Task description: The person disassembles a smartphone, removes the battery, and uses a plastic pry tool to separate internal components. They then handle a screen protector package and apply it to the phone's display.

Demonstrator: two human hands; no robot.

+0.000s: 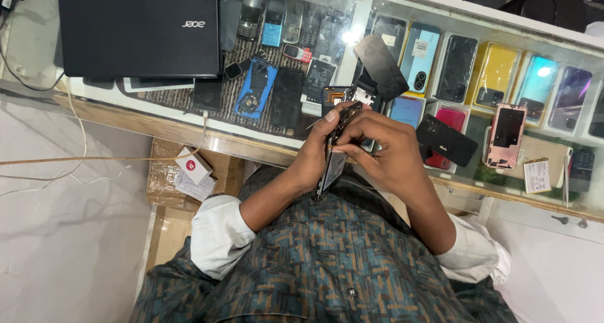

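Observation:
I hold an opened smartphone (331, 166) edge-on above my lap, its bare internals showing near the top. My left hand (316, 153) grips its left side, thumb laid along the upper edge. My right hand (385, 148) closes on the right side, fingertips pressing at the phone's top end. A thin metal tool tip pokes out to the left of my left hand's fingers. Both hands hover just in front of the glass counter (251, 131).
A closed black laptop (138, 27) lies on the counter at left. On the glass rest a pink phone frame (507, 134), a black phone (447, 140), a dark back panel (380, 65) and a white battery (536, 176). Several phones fill the case below. A cardboard box (182, 172) sits on the floor.

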